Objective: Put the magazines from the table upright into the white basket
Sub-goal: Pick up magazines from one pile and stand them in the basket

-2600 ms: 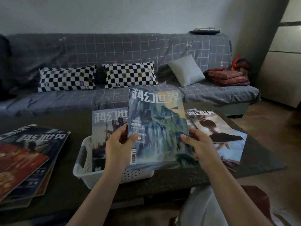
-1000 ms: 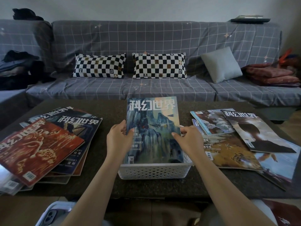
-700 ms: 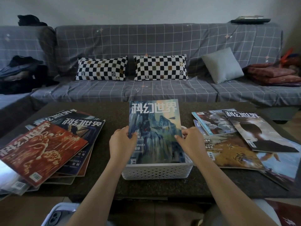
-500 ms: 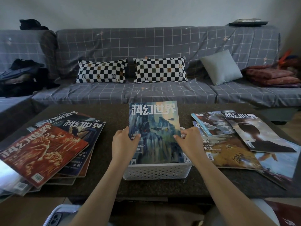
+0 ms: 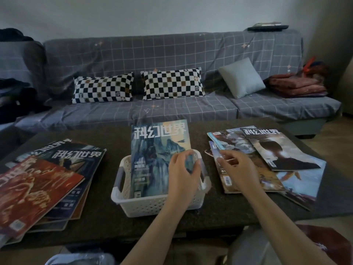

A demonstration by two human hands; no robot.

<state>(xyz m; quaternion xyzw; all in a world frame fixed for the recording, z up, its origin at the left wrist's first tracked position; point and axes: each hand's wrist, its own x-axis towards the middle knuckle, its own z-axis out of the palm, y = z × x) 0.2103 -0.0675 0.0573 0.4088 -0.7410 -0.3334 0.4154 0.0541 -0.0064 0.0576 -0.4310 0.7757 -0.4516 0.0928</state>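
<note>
A blue-covered magazine (image 5: 152, 150) stands upright in the white basket (image 5: 152, 205) at the middle of the dark table (image 5: 103, 217), leaning back a little. My left hand (image 5: 183, 169) holds its right edge, fingers curled round it just above the basket rim. Off to the right, my right hand (image 5: 236, 169) hovers with loosely curled fingers over an orange-covered magazine (image 5: 267, 180) and holds nothing. That magazine lies in the right pile with a dark-covered one (image 5: 282, 150). Several more magazines lie fanned at the left, a red one (image 5: 38, 188) on top.
A grey checked sofa (image 5: 172, 111) runs behind the table, with two chequered cushions (image 5: 172, 83) and a plain grey one (image 5: 241, 77). Folded red cloth (image 5: 298, 85) lies at its right end. The table's near edge is close to my body.
My left hand has shifted from the blue magazine's left edge to its right edge. My right hand has let go of it and moved right over the right pile.
</note>
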